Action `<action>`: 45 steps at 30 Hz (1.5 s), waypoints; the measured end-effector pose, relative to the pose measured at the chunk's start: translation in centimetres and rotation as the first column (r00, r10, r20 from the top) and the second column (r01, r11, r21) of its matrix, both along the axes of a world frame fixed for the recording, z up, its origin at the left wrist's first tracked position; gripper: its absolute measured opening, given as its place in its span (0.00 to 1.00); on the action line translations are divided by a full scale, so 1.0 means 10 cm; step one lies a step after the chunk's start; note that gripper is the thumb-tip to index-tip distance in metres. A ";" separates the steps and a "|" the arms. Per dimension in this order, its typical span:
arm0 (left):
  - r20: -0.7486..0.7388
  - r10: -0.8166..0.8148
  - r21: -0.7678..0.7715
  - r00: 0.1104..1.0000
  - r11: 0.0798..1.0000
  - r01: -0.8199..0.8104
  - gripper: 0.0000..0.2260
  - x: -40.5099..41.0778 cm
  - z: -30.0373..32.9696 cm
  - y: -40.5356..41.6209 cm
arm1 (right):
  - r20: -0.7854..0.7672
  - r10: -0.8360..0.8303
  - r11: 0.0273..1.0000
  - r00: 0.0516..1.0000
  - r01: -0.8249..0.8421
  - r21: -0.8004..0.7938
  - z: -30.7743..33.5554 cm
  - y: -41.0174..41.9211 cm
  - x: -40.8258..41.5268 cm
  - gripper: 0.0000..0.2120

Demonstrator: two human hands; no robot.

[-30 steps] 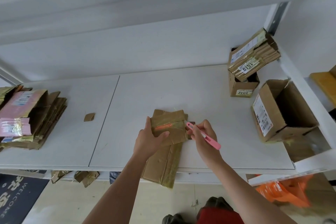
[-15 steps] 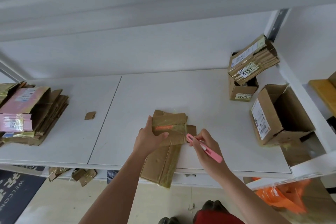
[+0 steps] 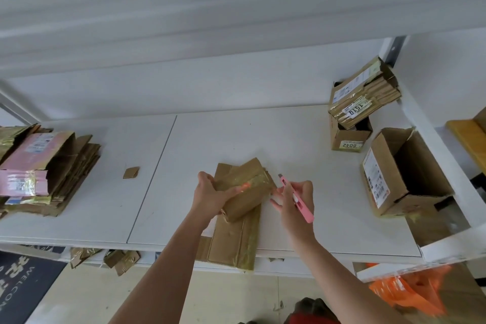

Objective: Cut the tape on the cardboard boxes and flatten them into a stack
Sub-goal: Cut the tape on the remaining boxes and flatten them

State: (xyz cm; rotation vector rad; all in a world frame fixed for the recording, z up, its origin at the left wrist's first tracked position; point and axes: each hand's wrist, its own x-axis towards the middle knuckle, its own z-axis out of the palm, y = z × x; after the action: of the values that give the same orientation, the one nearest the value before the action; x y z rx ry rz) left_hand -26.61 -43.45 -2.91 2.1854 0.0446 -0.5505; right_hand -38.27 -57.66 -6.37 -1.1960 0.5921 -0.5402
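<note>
We see the left hand (image 3: 210, 196) gripping a small brown cardboard box wrapped in glossy tape (image 3: 246, 188), thumb on top, fingers curled under its left end; box is tilted, lifted off a flattened brown cardboard sheet (image 3: 236, 239) that lies on the white tabletop (image 3: 263, 134) and overhangs its near edge; right hand (image 3: 295, 201) holds a pink utility knife (image 3: 297, 198) with fingers curled round its handle, blade end pointing up-left, just beside the box's right end; whether the tip touches the box we cannot tell. At far left we have a stack of flattened brown and pink cardboard (image 3: 44, 168); a small brown cardboard scrap (image 3: 131, 172) lies between stack and hands. At right, an open brown box lying on its side with a white label (image 3: 399, 173); behind it a small open box labelled 6042 (image 3: 348, 137) with a taped bundle of cardboard labelled 1519 (image 3: 364, 95) sitting tilted on top; cardboard scraps (image 3: 105, 258) on the floor below the table edge.
</note>
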 end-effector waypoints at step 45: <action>-0.118 -0.236 0.040 0.965 0.970 0.242 0.30 -0.10 -0.04 0.19 | -0.016 0.113 0.985 0.993 -0.114 -0.130 0.02 -0.17 0.44 0.05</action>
State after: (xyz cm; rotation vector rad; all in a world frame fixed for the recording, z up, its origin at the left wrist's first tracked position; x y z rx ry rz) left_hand -27.59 -41.51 -3.33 2.2248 -0.1476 -0.8171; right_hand -33.88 -59.31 -6.16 -1.3480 0.4982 -0.4833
